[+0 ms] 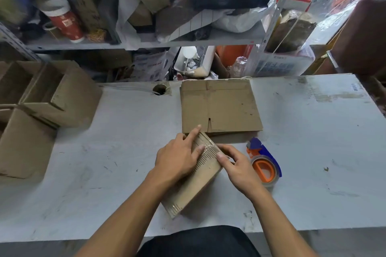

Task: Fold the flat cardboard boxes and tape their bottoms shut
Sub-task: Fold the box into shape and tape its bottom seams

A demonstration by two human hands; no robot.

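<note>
A folded cardboard box (194,185) lies tilted on the grey table (104,173) in front of me, with clear tape over its upper end. My left hand (177,158) lies flat on the box's left side, its fingers straight and pressing the taped seam. My right hand (236,165) rests against the box's right edge, thumb pressing the tape. A stack of flat cardboard boxes (219,106) lies just beyond. An orange and blue tape dispenser (264,165) sits on the table right of my right hand.
Several folded open boxes (52,98) are piled at the table's left edge. A cable hole (159,89) is cut in the table's far edge. Cluttered metal shelves (146,41) with bags and cartons stand behind the table.
</note>
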